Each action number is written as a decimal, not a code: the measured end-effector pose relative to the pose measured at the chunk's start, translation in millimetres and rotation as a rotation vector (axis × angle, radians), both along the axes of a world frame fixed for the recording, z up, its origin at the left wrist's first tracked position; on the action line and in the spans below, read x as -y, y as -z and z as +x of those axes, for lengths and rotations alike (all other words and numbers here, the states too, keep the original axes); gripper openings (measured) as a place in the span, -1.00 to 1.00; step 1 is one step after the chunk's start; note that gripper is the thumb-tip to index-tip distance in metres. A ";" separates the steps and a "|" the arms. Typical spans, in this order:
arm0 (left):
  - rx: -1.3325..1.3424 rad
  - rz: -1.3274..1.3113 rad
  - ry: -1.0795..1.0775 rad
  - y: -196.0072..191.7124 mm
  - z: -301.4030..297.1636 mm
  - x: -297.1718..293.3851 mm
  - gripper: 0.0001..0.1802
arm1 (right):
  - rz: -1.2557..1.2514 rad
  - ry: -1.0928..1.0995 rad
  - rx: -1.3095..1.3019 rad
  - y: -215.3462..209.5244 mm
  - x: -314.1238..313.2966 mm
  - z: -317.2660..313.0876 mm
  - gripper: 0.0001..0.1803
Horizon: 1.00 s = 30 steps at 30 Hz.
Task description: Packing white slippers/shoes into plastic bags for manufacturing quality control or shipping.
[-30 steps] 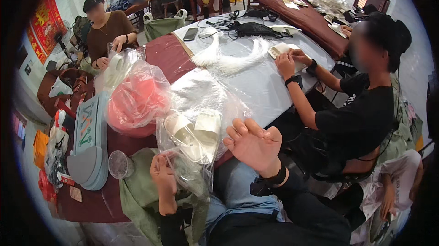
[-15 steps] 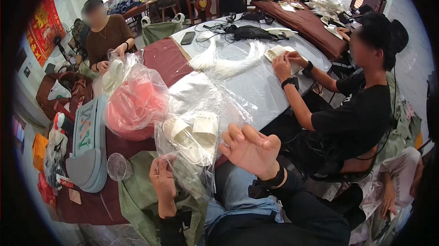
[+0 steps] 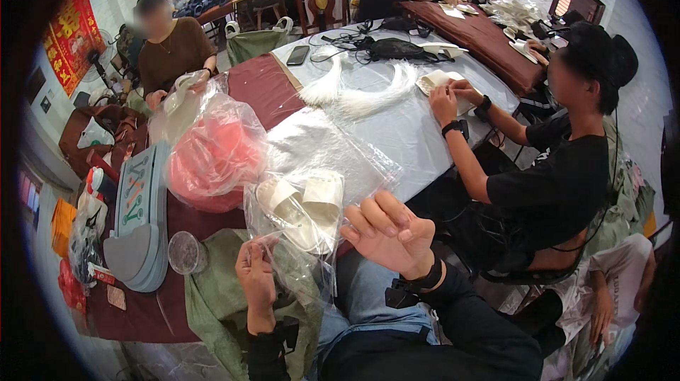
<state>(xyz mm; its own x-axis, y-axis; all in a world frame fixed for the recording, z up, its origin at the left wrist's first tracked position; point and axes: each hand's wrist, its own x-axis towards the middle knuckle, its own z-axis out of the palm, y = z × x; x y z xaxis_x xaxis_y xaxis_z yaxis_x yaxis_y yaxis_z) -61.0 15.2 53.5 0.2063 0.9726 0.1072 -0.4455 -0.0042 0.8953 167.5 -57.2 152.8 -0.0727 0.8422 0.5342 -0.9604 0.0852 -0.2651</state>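
Note:
A pair of cream slippers [image 3: 316, 207] rests inside a clear plastic bag [image 3: 292, 262] in front of me. My left hand [image 3: 256, 283] is at the bag's near left edge, its fingertips pinched on the film. To the right of the slippers I hold up my right hand [image 3: 392, 234], palm toward me. Its fingers are bent in, with the tips of thumb and index finger close together. Anything between them is too small or hidden to make out. Under the bag and my left hand, green woven cloth [image 3: 219, 260] drapes over the table edge and my lap.
A bagged pink bundle [image 3: 216, 158], a grey-blue folded case [image 3: 134, 239] and a round clear tub [image 3: 188, 255] stand at left. White fibre bundles [image 3: 375, 94] and a phone [image 3: 298, 55] lie farther back. Co-workers sit close at right [image 3: 559, 147] and far left [image 3: 173, 48], handling slippers.
The fingers of my right hand have curled further inward. My left hand stays at the bag. The whole scene has shifted slightly to the right, and the far-left co-worker's hands have moved.

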 end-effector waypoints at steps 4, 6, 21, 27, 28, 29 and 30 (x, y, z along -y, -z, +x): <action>-0.085 0.009 0.006 -3.2 -6.2 3.6 -0.66 | -0.018 0.020 0.049 -3.9 -1.4 -4.8 -0.73; 0.001 0.055 0.084 -21.9 -0.7 9.1 -0.52 | -0.063 0.037 0.103 1.8 -2.4 -7.6 -0.72; -0.093 0.216 -0.013 -51.5 50.4 33.0 -0.76 | -0.567 0.162 0.367 41.6 -15.5 -40.5 -0.68; -0.229 0.315 -0.093 -50.4 49.0 32.2 -0.79 | -0.572 0.186 0.405 35.7 -15.0 -40.9 -0.67; -0.259 0.324 -0.087 -50.6 48.3 31.3 -0.80 | -0.585 0.202 0.415 35.9 -15.1 -40.7 -0.67; -0.289 0.332 -0.080 -50.3 48.1 30.5 -0.80 | -0.588 0.202 0.417 36.2 -15.0 -40.2 -0.67; -0.287 0.329 -0.079 -49.5 49.0 29.7 -0.80 | -0.590 0.211 0.424 36.5 -14.6 -39.4 -0.67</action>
<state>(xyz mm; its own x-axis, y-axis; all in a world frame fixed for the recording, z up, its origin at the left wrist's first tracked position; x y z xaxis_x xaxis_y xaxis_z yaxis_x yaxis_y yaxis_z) -12.1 -14.5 103.0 0.1996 0.9101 0.3632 -0.1661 -0.3339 0.9279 128.1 -42.6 116.3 0.0230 0.9986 -0.0472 -0.7448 -0.0144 -0.6671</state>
